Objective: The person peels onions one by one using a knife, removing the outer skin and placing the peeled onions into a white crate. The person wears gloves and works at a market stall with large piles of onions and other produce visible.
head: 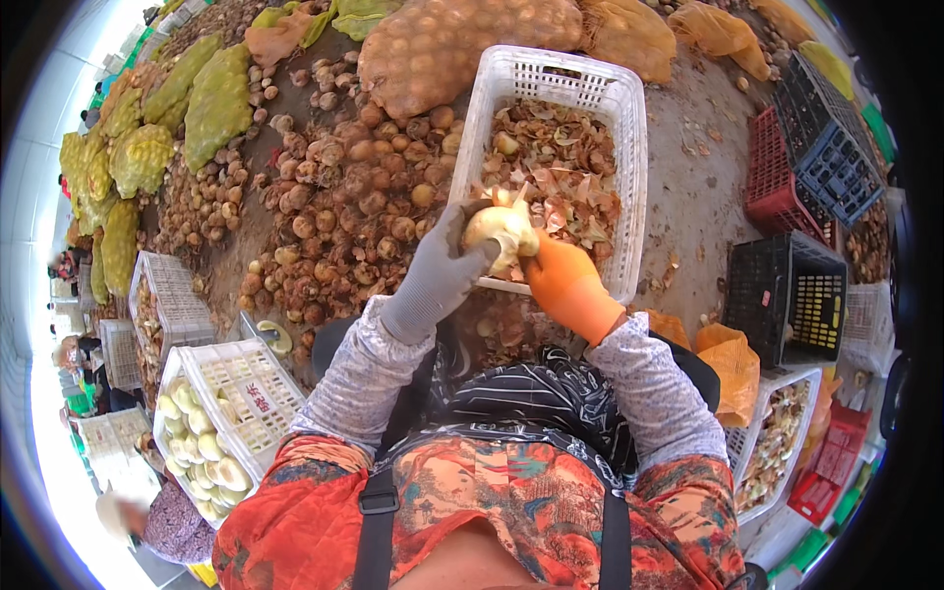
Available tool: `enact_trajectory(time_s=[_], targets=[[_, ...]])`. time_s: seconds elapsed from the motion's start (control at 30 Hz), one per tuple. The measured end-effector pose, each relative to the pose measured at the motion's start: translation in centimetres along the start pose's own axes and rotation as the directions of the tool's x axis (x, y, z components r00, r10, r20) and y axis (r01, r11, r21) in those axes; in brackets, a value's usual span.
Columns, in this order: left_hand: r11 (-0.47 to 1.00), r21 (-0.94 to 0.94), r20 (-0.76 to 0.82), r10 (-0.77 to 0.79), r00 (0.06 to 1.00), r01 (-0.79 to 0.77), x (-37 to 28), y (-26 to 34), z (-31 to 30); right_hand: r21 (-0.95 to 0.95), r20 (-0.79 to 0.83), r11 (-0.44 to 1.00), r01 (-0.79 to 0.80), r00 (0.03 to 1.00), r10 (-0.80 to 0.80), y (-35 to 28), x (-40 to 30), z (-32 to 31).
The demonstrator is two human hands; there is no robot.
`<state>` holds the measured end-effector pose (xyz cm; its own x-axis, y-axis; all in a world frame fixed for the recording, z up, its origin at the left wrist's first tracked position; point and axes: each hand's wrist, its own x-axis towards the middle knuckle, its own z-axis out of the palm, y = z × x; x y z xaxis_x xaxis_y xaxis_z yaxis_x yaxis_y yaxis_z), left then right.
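Note:
A partly peeled onion (493,227) is held up over the near end of a white plastic crate (636,184). My left hand (446,254), in a grey knit glove, grips the onion from the left with the thumb across its front. My right hand (566,284), in an orange glove, pinches loose skin at the onion's lower right side. If a knife is in the right hand, the fingers hide it. Onion skins (571,188) cover the crate floor, and a single onion (506,143) lies among them.
Unpeeled onions (354,199) are heaped left of the crate. A full orange mesh sack (450,51) lies beyond it. At lower left stands a white crate of peeled onions (199,450). To the right are a black crate (759,302) and a crate of skins (774,442). Another person (173,520) sits at far left.

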<state>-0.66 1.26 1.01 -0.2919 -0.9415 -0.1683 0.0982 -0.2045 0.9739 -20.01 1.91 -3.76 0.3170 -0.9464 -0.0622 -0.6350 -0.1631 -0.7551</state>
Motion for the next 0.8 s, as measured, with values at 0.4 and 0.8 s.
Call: enact_trajectory(time_s=[0.4, 0.8], targets=[[0.932, -0.363, 0.03, -0.008, 1.0, 0.019, 1.5, 0.5, -0.3, 0.623, 0.163, 0.73, -0.281, 0.959, 0.23, -1.4, 0.0, -0.7], [0.986, -0.166, -0.12, -0.022, 0.992, 0.001, 2.5, -0.3, -0.8, 0.73, 0.032, 0.64, -0.241, 0.947, 0.319, -2.7, -1.7, -3.2]])
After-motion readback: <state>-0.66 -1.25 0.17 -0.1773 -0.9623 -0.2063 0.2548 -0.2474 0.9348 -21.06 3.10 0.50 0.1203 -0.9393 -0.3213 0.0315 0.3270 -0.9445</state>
